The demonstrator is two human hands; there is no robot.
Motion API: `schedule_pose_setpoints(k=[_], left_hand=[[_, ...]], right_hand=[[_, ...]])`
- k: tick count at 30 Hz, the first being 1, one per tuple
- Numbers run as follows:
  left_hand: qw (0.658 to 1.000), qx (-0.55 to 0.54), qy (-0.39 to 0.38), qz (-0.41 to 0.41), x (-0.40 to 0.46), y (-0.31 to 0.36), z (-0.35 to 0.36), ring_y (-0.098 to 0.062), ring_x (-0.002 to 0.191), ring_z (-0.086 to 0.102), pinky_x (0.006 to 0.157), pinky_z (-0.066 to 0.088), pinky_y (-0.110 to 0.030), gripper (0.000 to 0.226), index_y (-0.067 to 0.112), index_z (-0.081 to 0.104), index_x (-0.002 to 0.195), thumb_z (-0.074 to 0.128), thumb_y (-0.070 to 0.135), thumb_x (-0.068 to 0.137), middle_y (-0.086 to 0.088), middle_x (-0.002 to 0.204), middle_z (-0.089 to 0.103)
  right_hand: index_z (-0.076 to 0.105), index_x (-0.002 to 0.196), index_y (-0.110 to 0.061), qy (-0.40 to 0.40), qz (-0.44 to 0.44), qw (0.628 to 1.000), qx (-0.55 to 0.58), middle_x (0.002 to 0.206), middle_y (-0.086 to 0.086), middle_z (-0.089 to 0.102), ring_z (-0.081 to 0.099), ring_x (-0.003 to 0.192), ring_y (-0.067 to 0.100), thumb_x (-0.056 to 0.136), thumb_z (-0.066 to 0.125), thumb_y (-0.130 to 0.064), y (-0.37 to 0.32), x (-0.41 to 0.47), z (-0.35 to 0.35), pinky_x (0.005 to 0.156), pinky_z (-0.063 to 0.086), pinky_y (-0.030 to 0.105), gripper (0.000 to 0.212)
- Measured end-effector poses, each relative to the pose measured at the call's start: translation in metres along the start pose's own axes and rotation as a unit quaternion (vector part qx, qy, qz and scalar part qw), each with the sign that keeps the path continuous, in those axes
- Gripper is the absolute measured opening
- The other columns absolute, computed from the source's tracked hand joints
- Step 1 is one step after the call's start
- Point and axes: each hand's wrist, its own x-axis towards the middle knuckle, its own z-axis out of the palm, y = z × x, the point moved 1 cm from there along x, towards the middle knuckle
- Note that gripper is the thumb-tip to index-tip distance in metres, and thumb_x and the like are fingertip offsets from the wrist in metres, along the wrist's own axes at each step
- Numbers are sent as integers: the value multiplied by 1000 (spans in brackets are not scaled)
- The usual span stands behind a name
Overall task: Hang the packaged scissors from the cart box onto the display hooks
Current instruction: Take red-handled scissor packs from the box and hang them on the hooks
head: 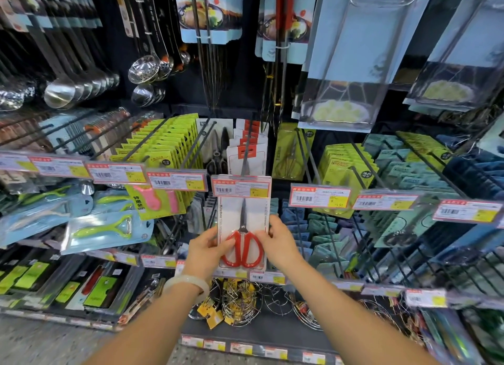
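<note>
The black pegboard display wall point(240, 103) fills everything ahead of me, its long dark wire hooks crowded with carded kitchen tools, and I judge I am in the hanging step itself: one packaged pair of red-handled kitchen scissors on a white card point(242, 233) is up against the wall, its top edge tucked behind the red-and-yellow price tag point(241, 188) at the tip of the middle dark wire hook point(246, 152). Whether the card's hole has caught the hook I cannot tell — the tag hides it. Next, I think, comes sliding the card back along the wire to join the white-and-red carded packs point(246, 143) already hanging behind, of which I count about five edges, though they overlap too much to be sure. In my grasp I count one pack, one pair of scissors, two red loops. My left hand point(208, 248) pinches the card's left edge, thumb lying over the red handle; my right hand point(278, 243) pinches the right edge, fingers curled round behind. The cart box is out of view — so I cannot count what remains.
</note>
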Motion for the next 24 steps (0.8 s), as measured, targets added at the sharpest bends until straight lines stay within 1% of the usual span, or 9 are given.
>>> schedule_pose_setpoints(k=[3,5,7,9,15,16,19,22,24], left_hand=[[1000,-17,-16,11,-1,0,1,-6,68,71,65,59,-22,28,16,67,101,60,-5,85,0,82,74],[999,-19,-26,14,-4,-3,-1,-8,74,72,67,59,-23,28,17,67,103,60,-4,86,2,84,75],[999,-17,-24,15,-6,-6,-2,-11,79,72,69,59,-24,27,21,68,102,61,-1,86,1,87,76],[1000,-18,-17,12,-5,-8,-4,-12,80,72,69,59,-25,27,24,69,100,61,1,86,1,87,76],[1000,-18,-25,2,-1,-6,-2,-10,75,72,65,58,-22,28,20,68,102,60,-2,87,1,81,76],[1000,-16,-23,0,1,-6,-2,-11,75,72,65,58,-23,27,19,68,103,60,-2,87,0,82,76],[1000,-11,-19,-14,6,-6,1,-17,78,72,68,59,-26,26,17,68,102,60,-2,86,-3,84,76],[999,-16,-20,-21,9,-2,2,-14,75,73,65,59,-24,26,17,69,100,59,-4,87,-3,84,76],[1000,-14,-19,-18,11,0,0,-11,73,73,63,58,-23,26,18,68,100,59,-3,87,-1,82,76]], right_hand=[[48,125,-16,-3,-21,1000,-16,114,2,62,60,94,12,95,49,-12,1,0,-3,85,54,30,31],[47,123,-16,-10,-31,999,-9,109,1,62,60,87,7,95,48,-13,5,-3,-4,75,55,21,28],[48,121,-15,-18,-36,999,2,101,-4,60,58,79,-2,95,48,-13,7,-6,-4,63,51,12,26],[49,118,-14,-20,-46,999,5,97,-7,60,58,79,-4,95,48,-12,8,-8,-4,61,49,10,23],[50,117,-19,-24,-45,999,3,98,-10,60,59,81,-3,95,48,-13,7,-6,-5,68,52,14,23],[50,117,-19,-21,-39,999,4,100,-9,61,60,83,-1,95,49,-13,6,-4,-5,73,53,18,23],[51,119,-20,-16,-20,1000,-5,105,-6,61,60,95,11,94,51,-13,4,5,-4,90,53,36,27],[51,118,-24,-17,-14,1000,-13,107,-6,61,61,101,14,93,51,-14,4,11,-1,91,53,40,27],[50,112,-29,-15,-17,1000,-13,107,-4,63,62,96,12,94,51,-15,4,13,2,87,55,36,23]])
